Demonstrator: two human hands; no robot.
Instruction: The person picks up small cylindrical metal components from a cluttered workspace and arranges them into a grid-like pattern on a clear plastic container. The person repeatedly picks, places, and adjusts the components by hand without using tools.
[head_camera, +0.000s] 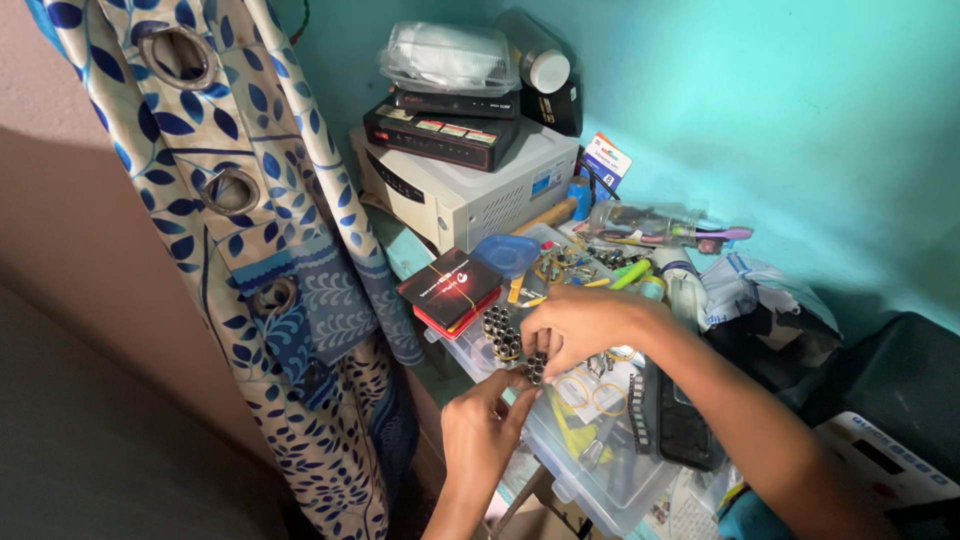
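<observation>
Leaf-print curtain (270, 230) left (grommets showing); white box unit (470, 190) behind, teal wall (800, 110).

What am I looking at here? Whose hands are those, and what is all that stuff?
This picture comes from a camera worn on a person's head, looking down, so the two bare hands are that person's own. There is no machine. The left hand and the right hand meet over a clear plastic organiser box with little compartments. Their fingers pinch small dark metal parts; more of these stand in a cluster nearby. Exactly what they are is too small to tell. Around them lie a black and red box, a blue lid and a white machine with black boxes stacked on it. A blue leaf-patterned curtain hangs at the left.
</observation>
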